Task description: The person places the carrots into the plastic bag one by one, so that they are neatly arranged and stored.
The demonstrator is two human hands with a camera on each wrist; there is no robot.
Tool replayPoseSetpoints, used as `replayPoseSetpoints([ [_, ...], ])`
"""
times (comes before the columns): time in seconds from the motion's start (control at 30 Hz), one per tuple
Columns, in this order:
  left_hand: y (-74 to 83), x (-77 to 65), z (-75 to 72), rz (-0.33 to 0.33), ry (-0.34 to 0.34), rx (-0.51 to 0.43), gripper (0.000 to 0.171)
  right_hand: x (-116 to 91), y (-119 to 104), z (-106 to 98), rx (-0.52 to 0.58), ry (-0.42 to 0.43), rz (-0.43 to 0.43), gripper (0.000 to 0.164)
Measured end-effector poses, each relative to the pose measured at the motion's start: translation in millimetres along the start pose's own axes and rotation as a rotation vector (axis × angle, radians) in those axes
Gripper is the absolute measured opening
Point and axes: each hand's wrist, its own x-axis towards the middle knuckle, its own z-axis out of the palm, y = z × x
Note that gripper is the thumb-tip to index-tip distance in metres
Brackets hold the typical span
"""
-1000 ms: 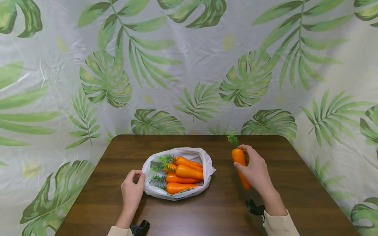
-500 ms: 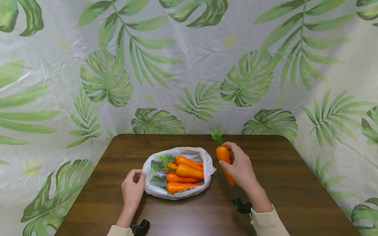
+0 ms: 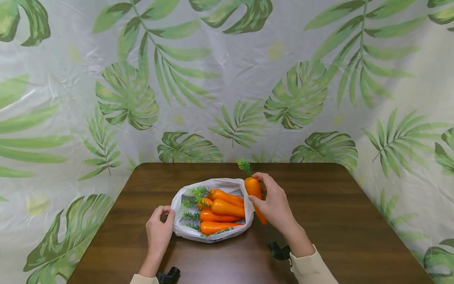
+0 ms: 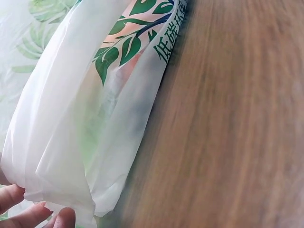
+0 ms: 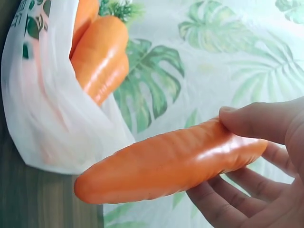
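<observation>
A carrot (image 3: pixel 253 187) with a green leafy top is gripped by my right hand (image 3: pixel 274 205), between thumb and fingers. It is tilted, leaves up, beside the right rim of a white plastic bag (image 3: pixel 250 215). In the right wrist view the carrot (image 5: pixel 166 164) points its tapered end left, with the bag (image 5: pixel 52 128) behind it. Several more carrots (image 3: pixel 227 206) lie inside the bag, leaves to the left. My left hand (image 3: pixel 159 228) pinches the bag's left edge. Its fingertips (image 4: pixel 35 216) show on the plastic in the left wrist view.
The bag stands on a dark brown wooden table (image 3: pixel 337 221) with rounded far corners. Behind the table hangs a leaf-printed curtain (image 3: pixel 241 79). A black wrist device (image 3: pixel 278 251) sits by my right wrist, another (image 3: pixel 168 275) by my left.
My right hand has carried the carrot leftward, from the right part of the table to the bag's right rim. The left hand and the bag have stayed in place.
</observation>
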Motion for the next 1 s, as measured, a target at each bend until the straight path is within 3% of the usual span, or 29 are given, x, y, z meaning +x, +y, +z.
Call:
replayPoseSetpoints([
  [0.33, -2.6, -1.4, 2.0, 0.0, 0.019, 0.029, 0.006, 4.8, -17.9, 15.9, 0.138, -0.023, -0.071, 0.065],
  [0.7, -3.5, -3.5, -1.4, 0.021, 0.016, 0.052, 0.005, 0.4, -25.7, 41.8, 0.203, -0.101, -0.149, 0.065],
  [1.0, -2.5, 0.2, -0.3, 0.019, 0.012, 0.039, 0.007, 0.3, -13.8, 61.0, 0.093, -0.175, -0.272, 0.063],
])
